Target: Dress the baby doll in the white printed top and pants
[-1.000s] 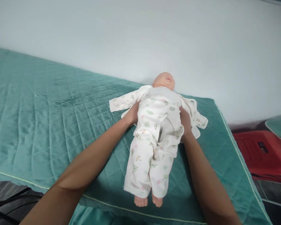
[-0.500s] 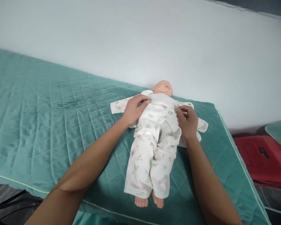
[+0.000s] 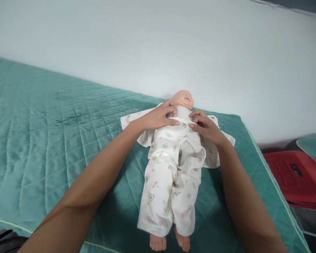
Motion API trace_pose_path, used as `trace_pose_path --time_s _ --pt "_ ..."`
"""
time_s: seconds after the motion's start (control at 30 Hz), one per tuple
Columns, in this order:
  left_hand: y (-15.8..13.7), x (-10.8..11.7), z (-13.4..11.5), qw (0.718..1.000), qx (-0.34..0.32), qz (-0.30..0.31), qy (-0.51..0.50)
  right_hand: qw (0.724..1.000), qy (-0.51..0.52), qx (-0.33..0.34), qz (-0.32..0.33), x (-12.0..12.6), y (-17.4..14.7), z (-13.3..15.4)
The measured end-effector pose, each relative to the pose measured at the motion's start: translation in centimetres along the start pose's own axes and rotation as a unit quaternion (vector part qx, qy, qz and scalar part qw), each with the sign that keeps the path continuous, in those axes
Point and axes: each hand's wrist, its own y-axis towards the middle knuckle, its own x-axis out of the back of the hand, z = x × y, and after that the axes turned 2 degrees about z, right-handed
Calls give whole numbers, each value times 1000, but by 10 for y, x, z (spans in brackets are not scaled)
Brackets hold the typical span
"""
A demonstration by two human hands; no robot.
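A baby doll [image 3: 183,99] lies on its back, feet toward me. White printed baby trousers [image 3: 160,189] cover its legs and reach up to its chest, with an opening at the crotch. Its arms are spread in a white printed jacket [image 3: 212,154], which lies open beneath it. At the upper chest my left hand [image 3: 164,114] has bent fingers and its thumb on the trousers' waistband. Opposite it, my right hand [image 3: 204,124] grips the waistband's other side, thumb below the fingers. The fingertips partly hide the cloth they hold.
A green quilted cover [image 3: 55,147] lies under the doll, its piped edge running down the right side. Behind the doll's head rises a pale wall [image 3: 137,45]. A red plastic object [image 3: 289,175] stands beyond the right edge.
Both hands have moved inward and up from the doll's sides to the waistband at its chest. The trousers' legs now appear slightly nearer the bottom of the view.
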Motion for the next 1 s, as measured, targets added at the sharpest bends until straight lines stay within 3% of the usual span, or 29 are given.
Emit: trace_pose_path --time_s 0.13,0.33,0.47,0.57,0.77,0.93,1.0 --pt "12 4 4 1000 17 -6 3 999 21 -13 25 7 10 -1" --pt "28 -7 18 988 92 -123 19 978 -46 -83 -188 -16 35 -17" --pt "29 -18 24 982 97 -163 8 963 -56 -97 -247 -28 33 -20" --pt "24 -24 26 979 74 -192 -4 962 -57 -47 -262 -29 23 -21" --pt "-11 -31 34 968 62 -222 100 966 -28 28 -254 -36 -9 -27" --pt "-69 -47 19 948 77 -195 238 958 -56 -28 -280 -55 -61 -13" --pt "-93 -55 5 947 86 -153 268 963 -94 -52 -247 -65 -86 -2"
